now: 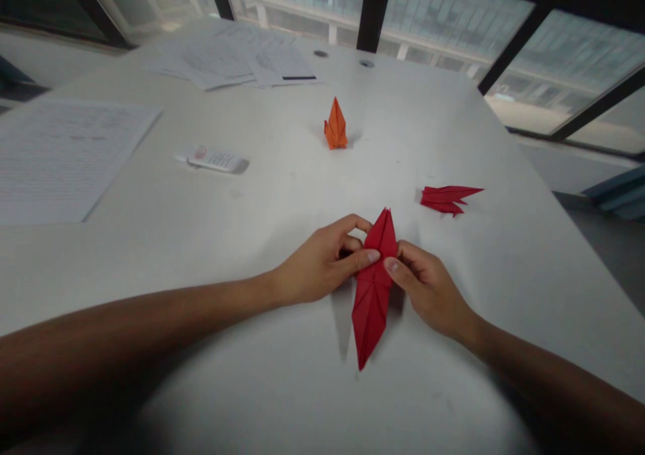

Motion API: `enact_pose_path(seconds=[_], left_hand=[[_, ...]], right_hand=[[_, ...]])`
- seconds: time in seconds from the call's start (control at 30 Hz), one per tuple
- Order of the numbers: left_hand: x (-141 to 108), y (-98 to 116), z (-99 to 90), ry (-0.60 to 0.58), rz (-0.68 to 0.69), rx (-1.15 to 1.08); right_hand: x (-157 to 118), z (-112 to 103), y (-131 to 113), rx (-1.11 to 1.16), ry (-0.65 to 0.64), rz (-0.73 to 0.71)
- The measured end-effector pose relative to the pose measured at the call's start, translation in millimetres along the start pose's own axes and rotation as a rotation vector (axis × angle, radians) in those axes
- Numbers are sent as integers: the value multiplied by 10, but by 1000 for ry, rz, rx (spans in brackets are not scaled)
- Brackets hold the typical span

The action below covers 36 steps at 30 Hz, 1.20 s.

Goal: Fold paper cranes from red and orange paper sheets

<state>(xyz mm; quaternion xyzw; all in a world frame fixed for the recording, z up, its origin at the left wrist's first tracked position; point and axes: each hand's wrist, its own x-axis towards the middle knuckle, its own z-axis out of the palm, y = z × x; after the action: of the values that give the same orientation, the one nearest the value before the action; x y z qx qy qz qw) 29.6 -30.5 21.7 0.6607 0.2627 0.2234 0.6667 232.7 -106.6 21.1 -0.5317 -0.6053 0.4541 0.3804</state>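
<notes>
A long red folded origami paper (371, 307), pointed at both ends, is held just above the white table. My left hand (336, 259) pinches its left edge, thumb on top and fingers partly hidden behind. From the other side, my right hand (428, 281) grips the paper's right edge, its thumb pressed on the front near the other thumb. Creases run along the paper, and a crosswise fold shows below the thumbs. Beyond the right hand lies a smaller red origami piece (446, 198) with several spiky points. An orange origami figure (336, 129) stands farther back.
On the white table (282, 388), a white remote-like object (216, 159) lies left of the orange figure. Printed sheets (232, 55) are spread at the back, with another sheet (65, 152) at the left. Dark-framed windows (375, 11) line the far side.
</notes>
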Motion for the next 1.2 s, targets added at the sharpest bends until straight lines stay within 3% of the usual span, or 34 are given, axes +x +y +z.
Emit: enact_pose_path(seconds=[0.13, 0.27, 0.5, 0.67, 0.87, 1.07, 1.2], left_hand=[[-4, -5, 4, 64, 34, -22], [-44, 8, 17, 171, 172, 43], [-64, -40, -21, 88, 400, 312], [-28, 1, -28, 61, 295, 422], [-27, -17, -9, 97, 228, 372], [-27, -46, -33, 24, 204, 123], [-32, -53, -38, 18, 145, 152]], right_hand=[[-12, 9, -19, 12, -46, 28], [-3, 1, -11, 99, -6, 78], [16, 27, 14, 341, 114, 144], [-1, 72, 45, 410, 195, 89], [-44, 85, 113, 283, 271, -61], [-90, 78, 164, 200, 145, -92], [-99, 89, 181, 166, 167, -99]])
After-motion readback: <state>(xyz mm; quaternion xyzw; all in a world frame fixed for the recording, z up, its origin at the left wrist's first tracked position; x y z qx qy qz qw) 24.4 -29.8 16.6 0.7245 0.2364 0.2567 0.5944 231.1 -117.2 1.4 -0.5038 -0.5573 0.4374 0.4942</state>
